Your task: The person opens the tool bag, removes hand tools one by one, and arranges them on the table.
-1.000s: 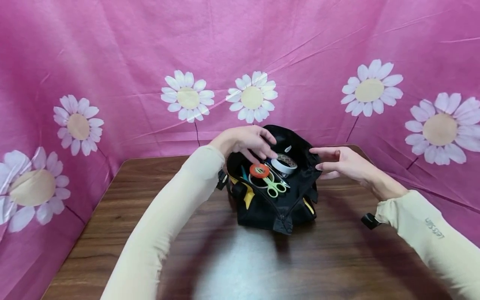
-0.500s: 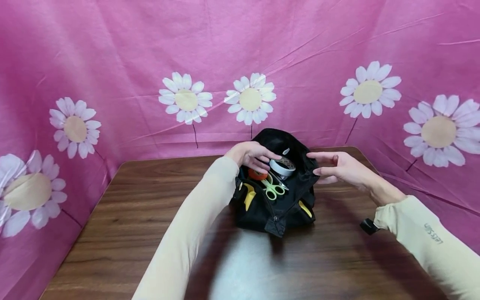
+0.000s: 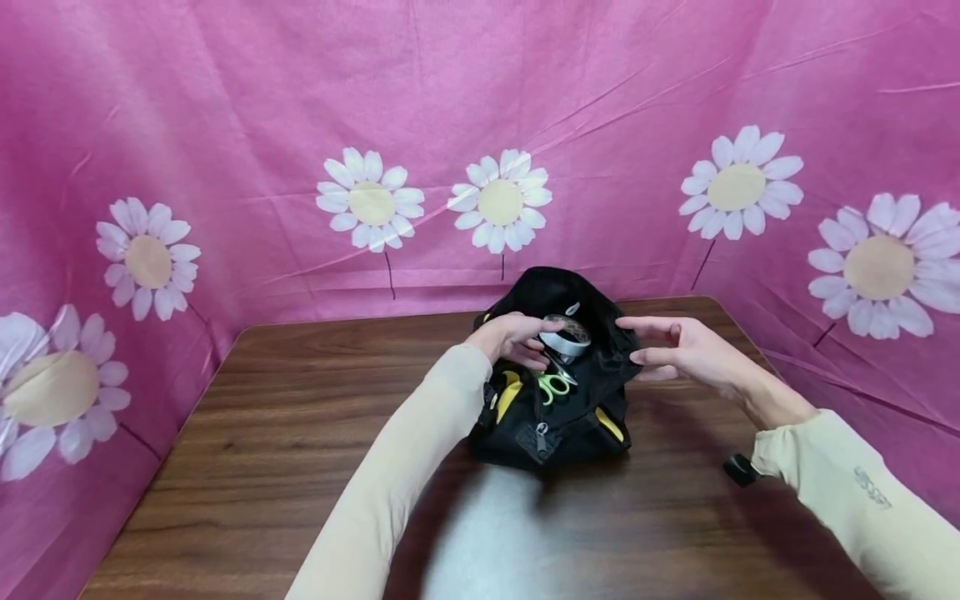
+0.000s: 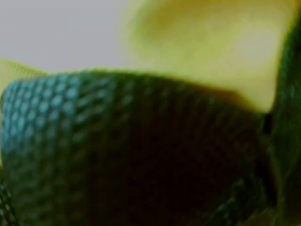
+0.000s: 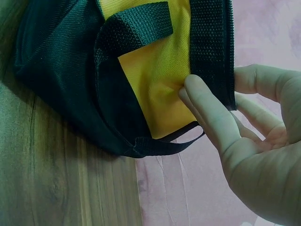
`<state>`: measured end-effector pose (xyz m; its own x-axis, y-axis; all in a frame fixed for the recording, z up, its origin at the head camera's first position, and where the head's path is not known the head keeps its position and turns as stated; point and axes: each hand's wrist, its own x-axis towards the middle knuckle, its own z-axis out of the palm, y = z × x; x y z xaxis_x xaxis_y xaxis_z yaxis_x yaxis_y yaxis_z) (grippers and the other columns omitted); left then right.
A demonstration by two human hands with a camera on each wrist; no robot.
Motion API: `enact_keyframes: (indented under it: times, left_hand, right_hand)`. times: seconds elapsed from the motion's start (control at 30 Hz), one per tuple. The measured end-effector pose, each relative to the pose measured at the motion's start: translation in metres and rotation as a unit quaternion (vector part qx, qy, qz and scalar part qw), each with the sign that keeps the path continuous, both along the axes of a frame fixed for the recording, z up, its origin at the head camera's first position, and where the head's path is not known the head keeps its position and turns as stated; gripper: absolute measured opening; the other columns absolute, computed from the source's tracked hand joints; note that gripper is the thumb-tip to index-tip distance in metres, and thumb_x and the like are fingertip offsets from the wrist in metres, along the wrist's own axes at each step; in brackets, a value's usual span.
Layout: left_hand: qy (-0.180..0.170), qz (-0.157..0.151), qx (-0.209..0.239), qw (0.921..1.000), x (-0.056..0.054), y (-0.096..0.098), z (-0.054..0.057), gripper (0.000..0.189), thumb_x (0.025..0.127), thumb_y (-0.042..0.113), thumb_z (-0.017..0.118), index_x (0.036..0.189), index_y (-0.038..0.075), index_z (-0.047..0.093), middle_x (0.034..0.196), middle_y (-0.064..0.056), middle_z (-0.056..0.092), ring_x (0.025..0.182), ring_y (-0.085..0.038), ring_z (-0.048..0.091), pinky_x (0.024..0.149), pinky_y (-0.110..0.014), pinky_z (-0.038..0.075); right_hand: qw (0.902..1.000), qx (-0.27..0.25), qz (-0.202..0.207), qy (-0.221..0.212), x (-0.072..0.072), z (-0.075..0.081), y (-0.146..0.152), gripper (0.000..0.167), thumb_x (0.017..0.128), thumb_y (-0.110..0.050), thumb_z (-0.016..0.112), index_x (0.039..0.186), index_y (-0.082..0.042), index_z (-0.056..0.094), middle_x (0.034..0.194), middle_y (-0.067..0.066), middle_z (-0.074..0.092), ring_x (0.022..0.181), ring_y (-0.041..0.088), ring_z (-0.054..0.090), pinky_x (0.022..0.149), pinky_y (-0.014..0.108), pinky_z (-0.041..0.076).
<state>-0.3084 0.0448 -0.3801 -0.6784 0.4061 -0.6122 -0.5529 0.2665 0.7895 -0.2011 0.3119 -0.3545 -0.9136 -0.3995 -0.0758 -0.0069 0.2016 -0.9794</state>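
Observation:
A black tool bag with yellow panels stands with its mouth unzipped. Inside it are a white tape roll and scissors with light green handles. My left hand reaches over the left rim, its relaxed fingers among the contents; whether they touch anything is hidden. On the other side, my right hand pinches the zippered rim. In the right wrist view, the thumb presses the yellow panel and the other fingers lie behind the edge. The left wrist view shows a blurred webbing strap close up.
The bag stands near the back of a brown wooden table. Close behind hangs a pink cloth with daisies. A zipper end hangs at the bag's front.
My left hand has moved right and down into the bag's mouth, now covering the orange tape roll. The bag's left side has shifted inward. My right hand still holds the rim.

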Motion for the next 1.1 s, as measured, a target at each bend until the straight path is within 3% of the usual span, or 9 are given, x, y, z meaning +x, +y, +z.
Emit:
enact_keyframes:
  times: [0.2, 0.37, 0.53, 0.67, 0.93, 1.1]
  left_hand:
    - [0.055, 0.004, -0.024, 0.9982, 0.001, 0.004, -0.012, 0.066, 0.098, 0.036, 0.069, 0.146, -0.001, 0.044, 0.126, -0.025, 0.062, 0.104, -0.036, 0.07, 0.086, -0.04, 0.06]
    - [0.071, 0.012, -0.034, 0.9968, 0.001, 0.006, -0.017, 0.045, 0.101, 0.025, 0.065, 0.133, -0.005, 0.054, 0.117, -0.022, 0.065, 0.101, -0.033, 0.072, 0.078, -0.036, 0.062]
    - [0.109, 0.042, -0.055, 0.9916, 0.005, 0.011, -0.019, 0.054, 0.096, 0.037, 0.071, 0.127, -0.005, 0.058, 0.109, -0.021, 0.069, 0.094, -0.033, 0.073, 0.071, -0.036, 0.063]
    - [0.134, 0.037, -0.048, 0.9891, 0.007, 0.017, -0.02, 0.055, 0.093, 0.038, 0.075, 0.122, -0.006, 0.061, 0.104, -0.022, 0.071, 0.093, -0.033, 0.073, 0.071, -0.036, 0.063]
    - [0.101, 0.036, -0.009, 0.9942, 0.002, 0.013, -0.027, 0.025, 0.096, 0.015, 0.07, 0.11, -0.005, 0.068, 0.097, -0.023, 0.074, 0.091, -0.029, 0.074, 0.078, -0.033, 0.062]
    - [0.089, 0.008, 0.026, 0.9956, 0.001, 0.004, -0.028, 0.03, 0.102, 0.018, 0.062, 0.124, 0.0, 0.07, 0.099, -0.02, 0.074, 0.076, -0.02, 0.072, 0.082, -0.032, 0.061]
  right_hand:
    - [1.0, -0.001, 0.001, 0.007, 0.001, -0.004, -0.001, 0.059, 0.096, -0.001, 0.068, 0.149, 0.003, 0.044, 0.137, 0.006, 0.056, 0.101, 0.024, 0.072, 0.082, 0.048, 0.059]
    - [0.9998, -0.018, -0.001, 0.005, 0.001, -0.005, -0.002, 0.056, 0.096, 0.002, 0.066, 0.148, 0.001, 0.047, 0.131, 0.011, 0.059, 0.098, 0.025, 0.072, 0.081, 0.047, 0.059]
    - [0.9999, -0.015, 0.002, 0.003, 0.002, -0.005, -0.002, 0.056, 0.097, 0.002, 0.066, 0.149, 0.002, 0.045, 0.131, 0.012, 0.058, 0.1, 0.024, 0.072, 0.083, 0.047, 0.059]
    - [0.9998, 0.012, -0.014, 0.009, 0.005, -0.004, 0.001, 0.058, 0.096, -0.001, 0.068, 0.149, 0.004, 0.044, 0.134, 0.008, 0.056, 0.099, 0.023, 0.072, 0.082, 0.047, 0.059]
    - [0.9998, -0.019, -0.004, 0.005, 0.003, -0.006, 0.0, 0.058, 0.096, 0.002, 0.067, 0.148, 0.006, 0.043, 0.134, 0.007, 0.059, 0.101, 0.025, 0.071, 0.084, 0.048, 0.058]
    - [0.9996, -0.025, -0.006, 0.012, 0.002, -0.008, 0.003, 0.056, 0.094, 0.005, 0.067, 0.146, 0.004, 0.046, 0.132, 0.002, 0.061, 0.099, 0.024, 0.072, 0.082, 0.046, 0.059]
